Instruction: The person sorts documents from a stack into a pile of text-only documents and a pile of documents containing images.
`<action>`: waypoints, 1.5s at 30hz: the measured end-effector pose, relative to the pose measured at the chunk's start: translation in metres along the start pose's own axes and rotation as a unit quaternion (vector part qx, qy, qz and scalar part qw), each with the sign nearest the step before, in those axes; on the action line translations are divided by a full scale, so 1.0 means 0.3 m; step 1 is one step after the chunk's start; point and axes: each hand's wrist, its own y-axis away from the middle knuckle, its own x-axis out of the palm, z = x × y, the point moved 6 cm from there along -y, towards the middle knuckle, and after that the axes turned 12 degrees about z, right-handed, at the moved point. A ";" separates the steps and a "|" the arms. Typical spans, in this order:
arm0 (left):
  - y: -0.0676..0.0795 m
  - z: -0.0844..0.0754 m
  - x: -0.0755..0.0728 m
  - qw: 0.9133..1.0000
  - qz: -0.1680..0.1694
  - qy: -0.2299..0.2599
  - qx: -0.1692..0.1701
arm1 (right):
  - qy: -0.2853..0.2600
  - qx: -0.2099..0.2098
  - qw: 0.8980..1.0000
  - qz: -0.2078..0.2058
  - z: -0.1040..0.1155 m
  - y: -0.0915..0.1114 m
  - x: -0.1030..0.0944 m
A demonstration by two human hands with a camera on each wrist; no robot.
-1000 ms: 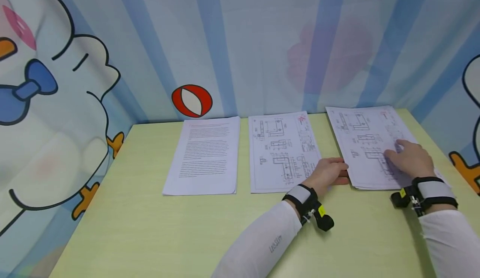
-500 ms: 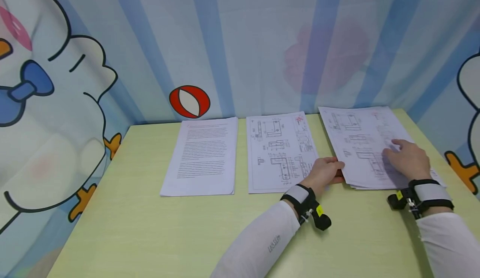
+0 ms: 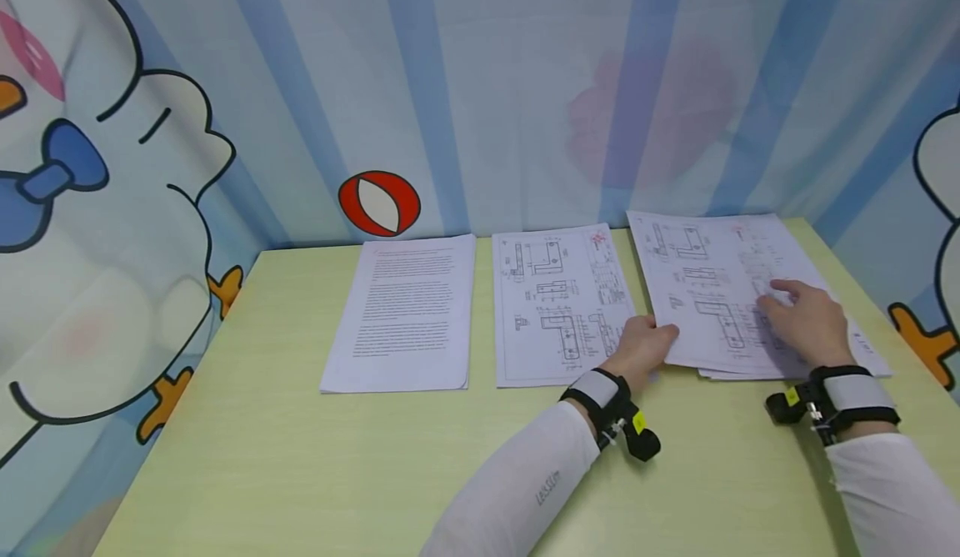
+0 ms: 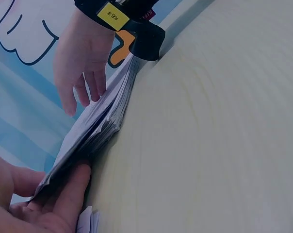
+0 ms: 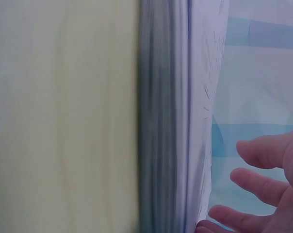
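Note:
At the right of the head view lies a stack of printed drawings, its top sheets shifted left over the sheets below. My left hand pinches the left edge of these top sheets, thumb above and fingers underneath. The left wrist view shows the lifted edge of the stack between thumb and fingers. My right hand lies over the right part of the top drawing with its fingers spread. In the right wrist view, its fingers are loosely extended beside the stack's face.
A middle pile of drawings lies under and left of my left forearm. Farther left is a pile of text pages. All three sit along the back of the pale yellow table, against a patterned curtain.
The top sheets of the right stack have slid left, uncovering the sheets beneath at the lower right. My right hand has moved slightly left; the left hand keeps its grip at the edge.

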 end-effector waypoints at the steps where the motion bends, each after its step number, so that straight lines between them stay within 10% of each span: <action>1: 0.002 -0.003 -0.006 1.000 -0.004 -0.008 0.000 | -0.003 -0.001 1.000 0.002 0.003 -0.001 0.003; 17: 0.035 -0.006 -0.119 0.999 -0.005 -0.007 0.030 | -0.011 -0.076 0.995 0.060 0.088 -0.020 0.064; 26: 0.085 -0.046 -0.210 0.997 0.000 -0.034 0.073 | -0.101 -0.087 0.989 0.062 0.143 -0.017 0.083; 32: 0.127 -0.082 -0.288 0.991 -0.012 -0.065 0.113 | -0.182 -0.074 0.979 0.046 0.190 -0.002 0.105; 39: 0.195 -0.091 -0.408 0.988 -0.028 -0.040 0.146 | -0.311 -0.074 0.945 0.073 0.284 0.013 0.155; 45: 0.252 -0.049 -0.515 0.987 -0.042 -0.012 0.155 | -0.286 -0.091 0.948 0.103 0.370 0.017 0.233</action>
